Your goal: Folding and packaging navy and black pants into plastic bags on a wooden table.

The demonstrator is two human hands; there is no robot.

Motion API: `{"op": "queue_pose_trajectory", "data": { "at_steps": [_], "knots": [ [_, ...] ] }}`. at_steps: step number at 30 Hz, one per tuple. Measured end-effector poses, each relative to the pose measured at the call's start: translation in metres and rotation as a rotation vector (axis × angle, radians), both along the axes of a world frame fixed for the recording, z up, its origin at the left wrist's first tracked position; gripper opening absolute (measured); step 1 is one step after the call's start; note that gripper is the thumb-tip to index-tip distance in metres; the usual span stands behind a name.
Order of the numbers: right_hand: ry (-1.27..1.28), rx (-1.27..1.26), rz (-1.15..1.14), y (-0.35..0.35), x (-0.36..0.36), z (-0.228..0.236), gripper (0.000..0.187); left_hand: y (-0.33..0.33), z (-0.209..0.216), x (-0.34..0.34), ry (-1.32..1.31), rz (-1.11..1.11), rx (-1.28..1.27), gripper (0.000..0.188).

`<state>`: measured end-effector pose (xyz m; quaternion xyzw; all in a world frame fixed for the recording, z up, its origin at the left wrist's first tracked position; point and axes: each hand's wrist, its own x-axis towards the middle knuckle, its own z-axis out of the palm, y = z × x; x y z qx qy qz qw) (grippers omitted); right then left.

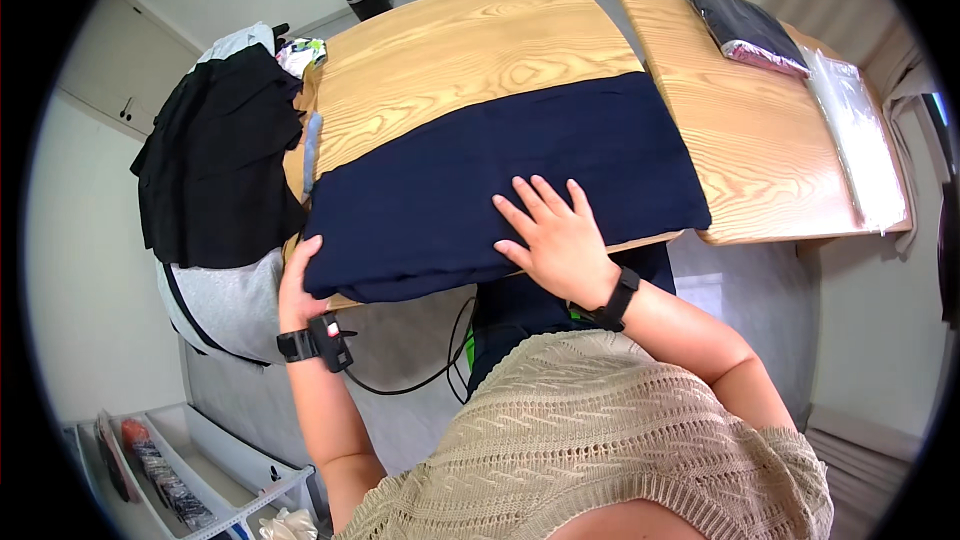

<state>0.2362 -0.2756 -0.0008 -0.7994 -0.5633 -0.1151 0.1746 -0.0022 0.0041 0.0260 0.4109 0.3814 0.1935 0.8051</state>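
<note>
A dark navy piece of folded fabric (430,180) lies spread across the near half of the wooden table, its front edge slightly overhanging. My right hand (558,240) rests flat on it near the front edge, fingers spread. At the fabric's near left corner, my left hand (300,285) grips the edge with the thumb uppermost; its other fingers are mostly hidden by the cloth. A black band with a small device and cable (328,342) is strapped on my left wrist, and a black band (622,298) circles the right one.
Left of the table (440,40) is a heap with black clothing (220,160) over grey fabric (235,300). On a second table (740,150) lie a bagged dark garment (745,30) and clear plastic bags (855,140). A black bin (369,1) stands behind; a compartmented bin (225,480) sits lower left.
</note>
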Motion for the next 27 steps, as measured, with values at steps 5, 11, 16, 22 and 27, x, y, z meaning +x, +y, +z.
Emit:
{"op": "queue_pose_trajectory", "data": {
  "at_steps": [5,11,16,22,27],
  "knots": [
    [0.127,-0.034,0.073,0.008,-0.018,0.004,0.056,-0.009,0.025,0.005,-0.115,0.116,0.010,0.039],
    [0.379,0.224,0.086,-0.056,0.050,0.051,0.038,-0.024,0.037,-0.004,-0.217,0.059,0.320,0.054],
    [0.978,0.194,-0.105,-0.085,0.089,0.021,0.021,-0.065,0.084,0.058,-0.032,-0.186,1.364,0.066],
    [1.713,0.428,-0.058,-0.091,0.107,0.010,0.033,-0.141,0.118,0.199,-0.142,-0.353,0.481,0.051],
    [2.029,0.560,0.016,-0.093,0.115,0.011,0.046,-0.189,0.054,0.260,0.128,-0.693,1.006,0.070]
  ]
}}
